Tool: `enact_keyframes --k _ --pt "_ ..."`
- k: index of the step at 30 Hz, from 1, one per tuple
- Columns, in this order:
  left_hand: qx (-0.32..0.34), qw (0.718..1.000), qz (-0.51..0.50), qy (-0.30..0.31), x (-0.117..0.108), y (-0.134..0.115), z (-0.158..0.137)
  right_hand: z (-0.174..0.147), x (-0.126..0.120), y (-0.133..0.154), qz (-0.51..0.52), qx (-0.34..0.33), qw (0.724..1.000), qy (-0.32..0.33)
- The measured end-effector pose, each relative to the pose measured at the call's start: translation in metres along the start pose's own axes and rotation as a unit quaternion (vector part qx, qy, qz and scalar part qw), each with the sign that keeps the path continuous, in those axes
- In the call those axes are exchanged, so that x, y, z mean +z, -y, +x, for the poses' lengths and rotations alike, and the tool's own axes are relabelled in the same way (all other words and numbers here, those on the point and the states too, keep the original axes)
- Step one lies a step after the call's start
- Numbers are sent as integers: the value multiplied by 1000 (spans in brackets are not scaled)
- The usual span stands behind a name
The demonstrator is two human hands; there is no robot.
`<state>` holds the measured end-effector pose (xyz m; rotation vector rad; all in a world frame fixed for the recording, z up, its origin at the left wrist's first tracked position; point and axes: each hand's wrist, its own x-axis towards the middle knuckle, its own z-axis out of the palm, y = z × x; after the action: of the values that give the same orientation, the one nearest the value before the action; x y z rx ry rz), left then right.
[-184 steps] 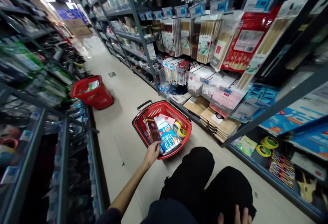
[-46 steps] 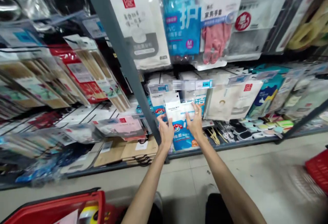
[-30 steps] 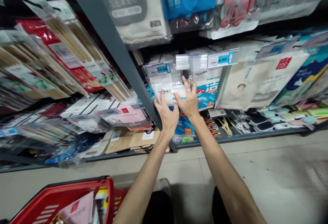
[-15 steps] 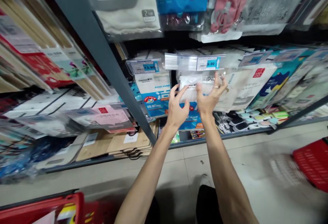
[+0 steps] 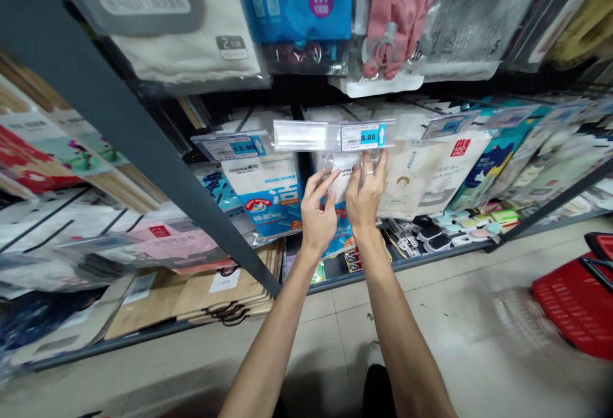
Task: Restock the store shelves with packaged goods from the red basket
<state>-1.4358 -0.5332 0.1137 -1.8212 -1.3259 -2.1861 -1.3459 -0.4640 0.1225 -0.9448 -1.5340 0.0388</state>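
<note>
A white-and-blue plastic packet hangs on a hook under a price tag reading 9.90. My left hand is over the packet's left side, fingers bent and thumb apart. On its right side, my right hand, with a ring on one finger, reaches up so that the fingertips come just under the tag. Both hands are open, and they cover much of the packet's front. Whether the fingertips press on the plastic I cannot tell. A similar blue-and-white packet hangs to the left, under a 13.90 tag.
A slanting grey shelf post stands left of my arms. Overhead hang a blue packet and pink gloves. Beige packets hang to the right. A red basket is on the tiled floor at right.
The view has shifted, so the shelf goods appear further left and slightly lower. Both hands stay at the same packet; the right hand's spread fingers have come closer together below the tag.
</note>
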Motion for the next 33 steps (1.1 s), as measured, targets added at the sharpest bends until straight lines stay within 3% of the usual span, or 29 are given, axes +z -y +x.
enact_keyframes --k 4,10,21,33 --pt "16 999 -10 -27 3 0 -1 1 5 5 19 -10 1000 2" --pt "-37 996 -62 -53 1 3 0 5 10 15 -29 -90 995 26" --pt "-70 994 -84 -31 7 21 2 3 29 3 -42 -75 996 -25" --pt "-99 987 -109 -65 14 34 -3 7 31 12 -28 -68 997 -1"
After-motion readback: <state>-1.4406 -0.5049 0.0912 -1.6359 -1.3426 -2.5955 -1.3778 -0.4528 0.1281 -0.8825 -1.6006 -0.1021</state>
